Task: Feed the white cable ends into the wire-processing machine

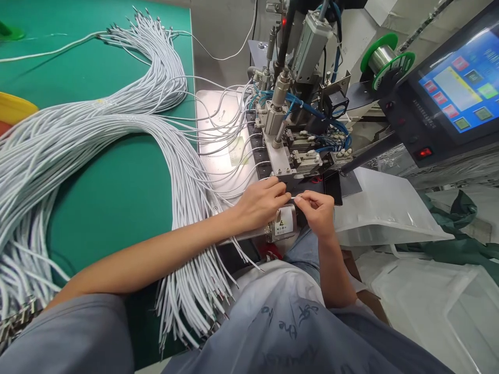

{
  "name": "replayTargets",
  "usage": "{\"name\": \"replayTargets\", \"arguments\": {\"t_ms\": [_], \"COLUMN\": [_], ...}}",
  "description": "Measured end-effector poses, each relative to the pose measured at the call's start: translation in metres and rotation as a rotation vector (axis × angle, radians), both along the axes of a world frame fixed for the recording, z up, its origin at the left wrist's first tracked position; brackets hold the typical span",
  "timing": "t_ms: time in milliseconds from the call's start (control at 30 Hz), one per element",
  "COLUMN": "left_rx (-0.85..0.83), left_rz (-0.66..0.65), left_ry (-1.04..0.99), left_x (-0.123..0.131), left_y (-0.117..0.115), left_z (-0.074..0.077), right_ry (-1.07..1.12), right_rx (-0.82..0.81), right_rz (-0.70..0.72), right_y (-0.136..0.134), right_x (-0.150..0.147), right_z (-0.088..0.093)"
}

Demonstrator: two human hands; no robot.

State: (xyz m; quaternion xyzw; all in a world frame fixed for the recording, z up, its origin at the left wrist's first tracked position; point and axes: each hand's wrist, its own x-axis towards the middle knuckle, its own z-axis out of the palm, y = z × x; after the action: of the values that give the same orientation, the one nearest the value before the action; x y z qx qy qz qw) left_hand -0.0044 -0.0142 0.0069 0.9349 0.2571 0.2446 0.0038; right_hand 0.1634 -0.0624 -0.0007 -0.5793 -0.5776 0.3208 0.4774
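My left hand (261, 205) is closed at the front edge of the soldering machine (276, 130), fingers pinched on a thin white cable (293, 197). Just to its right, my right hand (318, 212) pinches the same cable near its end between thumb and forefinger. Only a short bit of that cable shows between the two hands, and its tip is hidden. A large bundle of white cables (183, 182) lies to the left, passing under my left forearm. Several single cables run from the bundle into a row of slots on the machine.
A green table (113, 176) carries the cables. At the right are a touch screen panel (460, 88), a green solder spool (385, 59), a translucent plastic sheet (390, 208) and a clear bin (436, 306). A yellow container (17, 108) sits at the left edge.
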Motion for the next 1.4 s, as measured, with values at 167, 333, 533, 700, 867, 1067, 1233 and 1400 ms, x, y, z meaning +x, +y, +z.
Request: {"name": "replayTargets", "arguments": {"t_ms": [167, 333, 533, 700, 867, 1067, 1233, 1400], "left_rx": [-0.336, -0.533, -0.441, -0.402, -0.386, -0.389, -0.369, -0.374], "left_rz": [0.075, -0.017, 0.090, 0.088, 0.068, 0.056, 0.063, 0.072], "left_ry": [-0.122, -0.084, 0.282, 0.360, 0.387, 0.434, 0.449, 0.463], "left_x": [0.003, 0.003, 0.003, 0.003, 0.002, 0.001, 0.002, 0.003], "left_y": [-0.002, 0.000, 0.008, 0.011, 0.010, 0.008, 0.009, 0.009], "left_z": [0.000, -0.003, -0.006, -0.008, -0.006, -0.003, -0.003, -0.002], "right_ry": [0.156, 0.192, 0.207, 0.274, 0.328, 0.305, 0.280, 0.289], "right_rx": [0.019, 0.001, -0.168, -0.290, -0.332, -0.352, -0.365, -0.349], "right_rz": [-0.139, -0.229, -0.154, -0.069, -0.022, -0.006, 0.002, 0.018], "right_y": [0.003, 0.003, 0.015, 0.027, 0.032, 0.032, 0.032, 0.034], "right_x": [-0.015, -0.020, 0.003, 0.007, 0.003, 0.003, 0.005, 0.004], "right_z": [-0.012, -0.022, -0.042, -0.053, -0.055, -0.053, -0.050, -0.053]}}
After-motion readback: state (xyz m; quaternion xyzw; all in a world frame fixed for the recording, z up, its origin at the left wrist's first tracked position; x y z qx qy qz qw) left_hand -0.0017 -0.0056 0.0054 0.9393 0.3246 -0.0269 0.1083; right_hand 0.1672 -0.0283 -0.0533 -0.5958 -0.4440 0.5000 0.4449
